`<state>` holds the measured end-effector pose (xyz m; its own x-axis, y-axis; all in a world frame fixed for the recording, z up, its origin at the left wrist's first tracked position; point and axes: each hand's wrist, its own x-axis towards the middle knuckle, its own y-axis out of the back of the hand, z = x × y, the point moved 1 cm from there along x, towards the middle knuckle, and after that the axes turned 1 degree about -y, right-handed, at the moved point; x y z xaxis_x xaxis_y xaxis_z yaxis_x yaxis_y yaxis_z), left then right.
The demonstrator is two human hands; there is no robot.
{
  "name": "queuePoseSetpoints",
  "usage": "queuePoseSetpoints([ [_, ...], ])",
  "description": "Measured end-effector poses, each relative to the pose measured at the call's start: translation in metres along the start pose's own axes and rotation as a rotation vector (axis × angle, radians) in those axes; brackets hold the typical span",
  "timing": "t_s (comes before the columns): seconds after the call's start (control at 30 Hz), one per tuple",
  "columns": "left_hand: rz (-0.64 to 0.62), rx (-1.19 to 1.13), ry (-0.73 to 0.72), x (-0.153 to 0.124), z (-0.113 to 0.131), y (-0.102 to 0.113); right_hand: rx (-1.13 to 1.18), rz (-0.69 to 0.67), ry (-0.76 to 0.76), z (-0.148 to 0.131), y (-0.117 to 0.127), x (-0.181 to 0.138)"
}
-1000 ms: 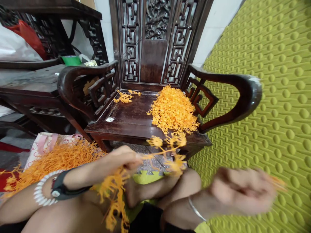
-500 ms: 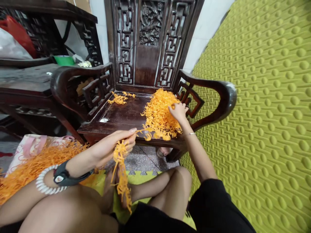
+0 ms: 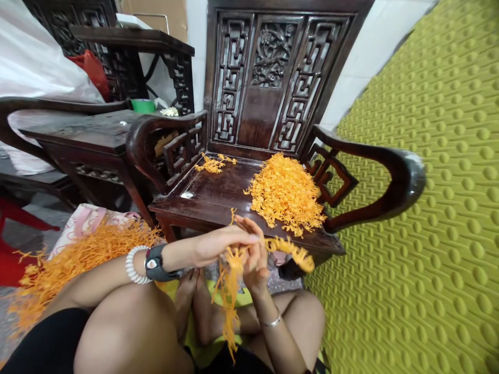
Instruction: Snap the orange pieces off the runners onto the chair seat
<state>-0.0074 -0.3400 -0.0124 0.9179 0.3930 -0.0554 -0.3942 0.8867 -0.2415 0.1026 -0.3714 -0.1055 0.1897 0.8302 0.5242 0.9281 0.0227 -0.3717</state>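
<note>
My left hand (image 3: 218,243) is closed in a pinch on orange plastic strands (image 3: 231,306). A frilly length of them dangles below the fingers, over my crossed legs. My right hand (image 3: 255,262) meets it from the right, fingers bent and touching the left fingertips. Out past the right hand sticks another frilly orange strip (image 3: 292,251), blurred by motion. The exact grip where the fingers overlap is partly hidden. Just beyond both hands, a heap of orange frilly pieces (image 3: 286,192) lies on the right of the dark wooden chair seat (image 3: 222,195).
A small orange cluster (image 3: 212,163) lies at the seat's back left. On the left, loose orange strands (image 3: 97,249) fill a pink-and-white bag (image 3: 74,223). The curved armrest (image 3: 401,171) and a yellow-green bumpy mat (image 3: 440,208) border the right. A red stool (image 3: 11,234) stands far left.
My right hand has left the heap and come back to my left hand. The strip held out to the right has shifted away from the heap. The camera view has turned leftward.
</note>
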Motion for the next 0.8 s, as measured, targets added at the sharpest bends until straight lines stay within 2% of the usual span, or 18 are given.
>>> queuePoseSetpoints([
  [0.07,-0.143,0.237,0.125,0.000,-0.007,0.000,0.138,0.102,-0.034,-0.017,-0.012,0.005],
  [0.13,-0.240,0.355,0.197,-0.001,-0.014,0.002,0.282,0.190,-0.085,-0.040,-0.016,0.011],
  [0.27,-0.148,0.402,0.132,-0.005,-0.019,0.007,0.454,0.255,-0.152,-0.079,-0.010,0.008],
  [0.43,-0.287,0.576,0.193,-0.014,-0.014,0.002,0.302,0.319,-0.111,-0.092,0.003,-0.010],
  [0.53,-0.265,0.634,0.233,-0.017,-0.013,-0.002,0.147,0.410,0.010,-0.089,0.010,-0.017],
  [0.67,-0.271,0.623,0.241,-0.019,-0.020,-0.006,-0.015,0.612,0.052,-0.088,0.013,-0.024],
  [0.73,-0.294,0.606,0.209,-0.022,-0.024,-0.006,-0.045,0.680,0.046,-0.091,0.015,-0.028],
  [0.8,-0.289,0.545,0.191,-0.026,-0.029,-0.004,-0.015,0.697,-0.038,-0.095,0.017,-0.033],
])
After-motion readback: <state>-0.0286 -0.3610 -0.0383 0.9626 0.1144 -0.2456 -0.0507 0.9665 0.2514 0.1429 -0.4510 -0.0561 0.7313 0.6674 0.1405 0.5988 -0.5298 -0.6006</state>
